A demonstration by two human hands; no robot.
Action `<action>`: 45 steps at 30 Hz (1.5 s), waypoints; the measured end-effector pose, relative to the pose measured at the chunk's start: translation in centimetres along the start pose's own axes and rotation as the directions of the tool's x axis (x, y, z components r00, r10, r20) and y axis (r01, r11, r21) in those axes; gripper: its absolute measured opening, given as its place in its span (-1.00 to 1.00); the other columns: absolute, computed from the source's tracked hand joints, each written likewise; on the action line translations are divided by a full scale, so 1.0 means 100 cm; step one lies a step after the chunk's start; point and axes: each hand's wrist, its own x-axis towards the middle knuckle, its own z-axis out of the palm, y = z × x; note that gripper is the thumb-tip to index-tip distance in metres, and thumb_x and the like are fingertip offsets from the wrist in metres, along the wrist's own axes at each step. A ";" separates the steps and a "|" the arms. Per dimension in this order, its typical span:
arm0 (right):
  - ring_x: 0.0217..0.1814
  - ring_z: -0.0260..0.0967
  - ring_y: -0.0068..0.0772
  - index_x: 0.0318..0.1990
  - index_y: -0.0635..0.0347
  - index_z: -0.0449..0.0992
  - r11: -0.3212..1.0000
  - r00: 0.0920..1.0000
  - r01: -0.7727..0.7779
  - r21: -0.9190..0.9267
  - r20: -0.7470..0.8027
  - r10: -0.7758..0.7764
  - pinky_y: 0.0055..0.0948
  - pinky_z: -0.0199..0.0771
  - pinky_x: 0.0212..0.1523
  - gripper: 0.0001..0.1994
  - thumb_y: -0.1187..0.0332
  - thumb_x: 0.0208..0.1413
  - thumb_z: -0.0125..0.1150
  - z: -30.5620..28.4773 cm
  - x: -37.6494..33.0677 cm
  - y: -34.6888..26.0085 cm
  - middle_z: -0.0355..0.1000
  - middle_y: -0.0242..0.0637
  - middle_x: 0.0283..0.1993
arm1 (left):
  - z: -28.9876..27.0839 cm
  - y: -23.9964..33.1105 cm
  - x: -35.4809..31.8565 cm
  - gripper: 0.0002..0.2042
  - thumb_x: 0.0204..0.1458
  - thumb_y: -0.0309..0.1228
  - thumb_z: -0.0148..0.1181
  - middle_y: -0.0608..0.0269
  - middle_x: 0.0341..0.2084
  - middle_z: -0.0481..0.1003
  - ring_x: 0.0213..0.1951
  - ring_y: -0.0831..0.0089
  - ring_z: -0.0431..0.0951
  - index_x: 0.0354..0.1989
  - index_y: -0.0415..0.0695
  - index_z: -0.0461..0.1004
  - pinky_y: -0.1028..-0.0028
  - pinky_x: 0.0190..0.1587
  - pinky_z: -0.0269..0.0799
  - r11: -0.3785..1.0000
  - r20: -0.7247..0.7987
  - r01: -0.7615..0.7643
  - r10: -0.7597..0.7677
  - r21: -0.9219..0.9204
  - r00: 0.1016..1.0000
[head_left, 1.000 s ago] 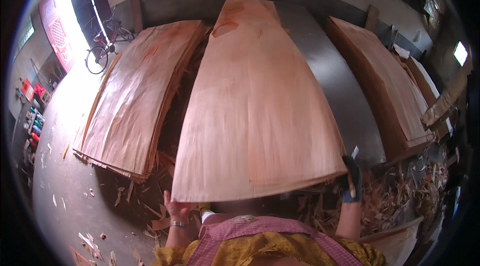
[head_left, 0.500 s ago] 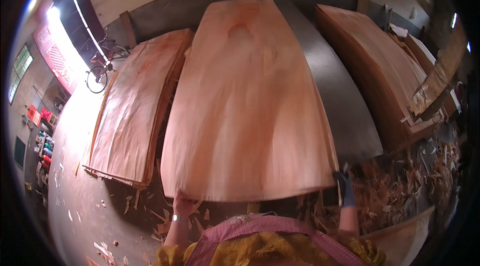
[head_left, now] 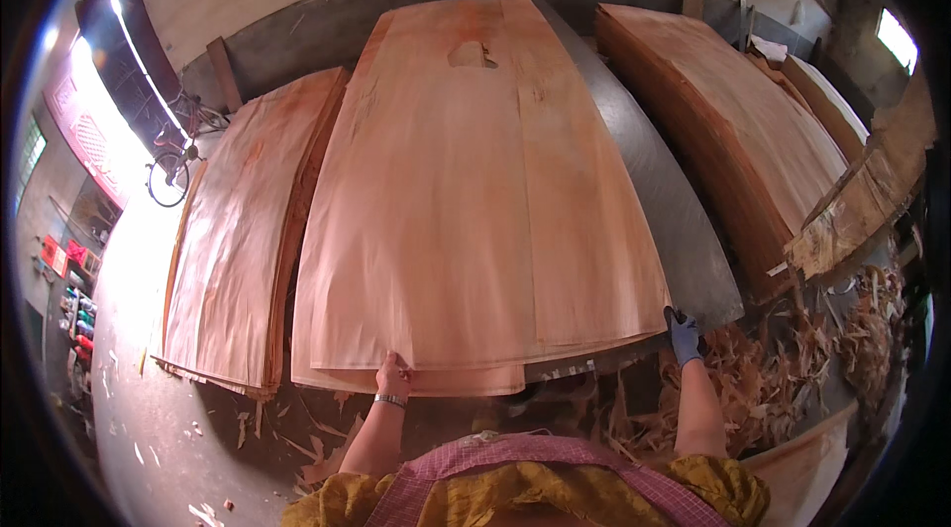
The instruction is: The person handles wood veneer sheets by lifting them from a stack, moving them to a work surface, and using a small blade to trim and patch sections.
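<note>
A broad reddish-tan wood veneer sheet (head_left: 456, 200) lies before me, with a ragged hole near its far end. My left hand (head_left: 393, 376), bare and with a watch at the wrist, pinches its near edge left of the middle. At the near right corner my right hand (head_left: 684, 337), in a blue-grey glove with dark fingertips, has its fingers closed on the edge. Another veneer layer (head_left: 466, 383) shows below the near edge on the left. Under the sheets at the right, a smooth dark grey tabletop (head_left: 684, 240) is partly covered.
Stacks of veneer stand to the left (head_left: 238, 250) and right (head_left: 723, 121). Torn veneer scraps (head_left: 763, 388) cover the floor at the right. A curved rough wood piece (head_left: 862, 200) juts in at far right. A bicycle (head_left: 170, 170) stands by the bright doorway.
The sheet, blurred before, now lies sharper, its near edge shifted left and up to show a layer beneath. My left hand has moved right and up along with that edge.
</note>
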 end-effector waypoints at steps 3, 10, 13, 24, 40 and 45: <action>0.00 0.41 0.13 0.04 0.25 0.42 0.994 0.993 0.102 0.050 0.062 -0.105 -0.07 0.42 0.00 -0.49 -0.06 0.23 0.03 -0.020 0.028 0.002 0.44 0.06 0.00 | 0.018 -0.011 -0.008 -0.76 0.16 -0.19 0.16 0.36 -0.66 0.37 -0.65 0.48 0.33 -0.49 -0.03 0.44 0.45 -0.62 0.29 0.998 -0.009 -0.061 0.061 0.010 0.998; -0.01 0.41 0.17 0.05 0.23 0.35 0.927 0.913 0.360 -0.100 -0.165 -0.373 0.03 0.42 -0.03 -0.54 0.09 0.14 0.16 -0.025 -0.021 0.056 0.44 0.12 -0.03 | 0.075 -0.044 -0.017 -0.74 0.14 -0.19 0.19 0.36 -0.60 0.38 -0.57 0.42 0.35 -0.52 -0.05 0.43 0.39 -0.53 0.40 0.997 -0.122 -0.076 0.073 -0.023 0.990; -0.03 0.45 0.11 -0.01 0.23 0.45 0.997 0.985 0.077 0.011 0.152 -0.078 -0.03 0.45 -0.05 -0.58 0.07 0.15 0.12 -0.031 -0.068 0.059 0.48 0.09 -0.05 | 0.095 -0.056 -0.018 -0.67 0.19 -0.20 0.13 0.36 -0.67 0.31 -0.63 0.43 0.28 -0.61 -0.05 0.37 0.39 -0.56 0.39 1.000 -0.217 0.000 -0.003 -0.013 0.976; -0.37 0.51 -0.11 -0.31 0.24 0.54 0.778 0.947 -0.212 0.591 0.321 0.014 -0.19 0.46 -0.31 -0.58 -0.02 0.16 0.17 -0.038 -0.005 -0.018 0.54 -0.07 -0.36 | 0.086 -0.040 0.005 -0.63 0.24 -0.17 0.06 0.44 -0.78 0.23 -0.72 0.55 0.22 -0.61 -0.04 0.33 0.39 -0.57 0.43 0.997 -0.241 -0.072 0.061 -0.036 0.969; -0.03 0.45 0.14 -0.09 0.37 0.52 0.991 0.982 0.131 0.034 -0.144 -0.125 -0.08 0.42 -0.02 -0.38 -0.15 0.08 0.20 -0.030 0.034 0.063 0.50 0.14 -0.10 | 0.042 0.000 -0.002 -0.74 0.20 -0.23 0.14 0.38 -0.72 0.31 -0.73 0.47 0.31 -0.50 -0.07 0.39 0.38 -0.65 0.48 0.958 -0.134 -0.265 0.251 -0.105 0.959; 0.04 0.41 0.17 -0.05 0.39 0.48 0.980 0.991 0.103 0.168 -0.100 -0.087 -0.09 0.41 0.04 -0.35 -0.15 0.06 0.23 -0.002 0.010 0.043 0.47 0.15 -0.05 | -0.012 -0.002 -0.028 -0.68 0.14 -0.12 0.20 0.34 -0.73 0.30 -0.72 0.41 0.35 -0.48 -0.09 0.37 0.36 -0.67 0.46 0.967 -0.261 -0.236 0.203 -0.101 0.944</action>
